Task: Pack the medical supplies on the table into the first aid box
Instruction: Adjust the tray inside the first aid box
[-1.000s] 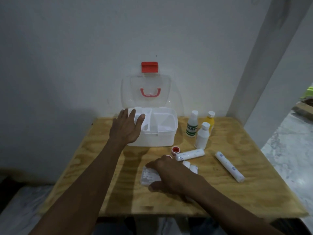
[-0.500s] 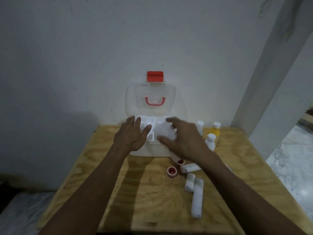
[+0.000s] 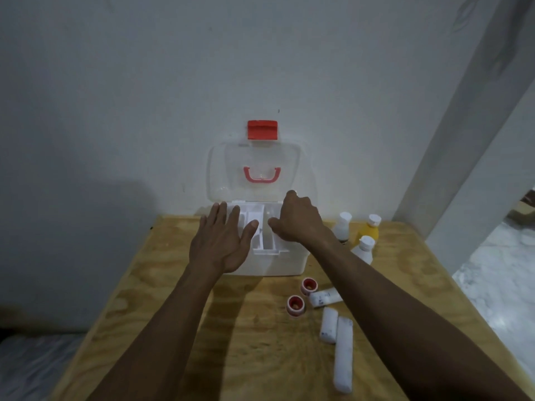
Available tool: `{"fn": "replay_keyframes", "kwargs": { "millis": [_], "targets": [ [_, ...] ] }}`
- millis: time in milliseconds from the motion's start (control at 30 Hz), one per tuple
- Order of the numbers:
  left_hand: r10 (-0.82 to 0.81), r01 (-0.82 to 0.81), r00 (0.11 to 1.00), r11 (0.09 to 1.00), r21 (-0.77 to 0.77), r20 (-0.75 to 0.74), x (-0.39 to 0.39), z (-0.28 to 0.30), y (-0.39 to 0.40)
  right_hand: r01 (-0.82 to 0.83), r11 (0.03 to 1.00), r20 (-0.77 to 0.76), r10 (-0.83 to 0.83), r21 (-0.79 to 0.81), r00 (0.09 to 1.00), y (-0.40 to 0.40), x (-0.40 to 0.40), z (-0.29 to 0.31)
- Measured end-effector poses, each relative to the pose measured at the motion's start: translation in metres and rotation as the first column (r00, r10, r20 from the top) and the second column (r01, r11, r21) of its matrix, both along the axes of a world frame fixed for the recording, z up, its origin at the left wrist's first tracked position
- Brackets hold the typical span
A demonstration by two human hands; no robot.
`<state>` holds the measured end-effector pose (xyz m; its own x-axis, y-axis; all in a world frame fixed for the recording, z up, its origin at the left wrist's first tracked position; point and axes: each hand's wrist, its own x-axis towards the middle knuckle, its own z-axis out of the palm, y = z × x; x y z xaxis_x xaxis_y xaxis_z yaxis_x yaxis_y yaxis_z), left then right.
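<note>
Your left hand (image 3: 221,241) lies flat, fingers spread, on open first aid box (image 3: 275,263) at table (image 3: 179,328) rear. R hand (image 3: 298,219) curled inside box; grip can't tell. Bandage rolls (image 3: 343,354) near front-right.

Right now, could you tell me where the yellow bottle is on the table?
In the head view, the yellow bottle stands upright at the back right of the table, right of the first aid box, between two white bottles.
</note>
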<state>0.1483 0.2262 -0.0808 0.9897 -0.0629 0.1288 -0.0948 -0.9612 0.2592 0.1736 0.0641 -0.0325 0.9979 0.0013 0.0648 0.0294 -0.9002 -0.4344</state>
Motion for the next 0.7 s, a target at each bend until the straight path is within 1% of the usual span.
{"fn": "replay_keyframes", "kwargs": {
  "millis": [167,333,433,600,700],
  "targets": [
    [0.003,-0.002,1.0,1.0,-0.02,0.017,0.0,-0.001,0.0,-0.014,0.998,-0.049,0.011,-0.058,0.999,0.009,0.003,-0.006],
    [-0.004,0.004,1.0,1.0,-0.01,-0.004,0.001,0.001,0.0,-0.03,0.998,-0.143,0.022,-0.055,0.989,0.015,0.005,-0.022],
    [0.001,-0.001,1.0,1.0,-0.005,-0.011,0.001,0.002,0.001,-0.044,0.995,-0.185,0.027,-0.093,0.982,0.017,0.006,-0.022],
    [0.005,-0.005,1.0,1.0,-0.006,-0.01,0.0,0.004,0.001,-0.03,0.997,-0.21,0.014,-0.075,0.978,0.016,0.01,-0.022],
    [-0.001,0.001,1.0,1.0,-0.025,-0.012,0.0,0.003,0.001,-0.016,0.996,-0.262,-0.007,-0.085,0.965,0.01,0.013,-0.017]
  ]
}}
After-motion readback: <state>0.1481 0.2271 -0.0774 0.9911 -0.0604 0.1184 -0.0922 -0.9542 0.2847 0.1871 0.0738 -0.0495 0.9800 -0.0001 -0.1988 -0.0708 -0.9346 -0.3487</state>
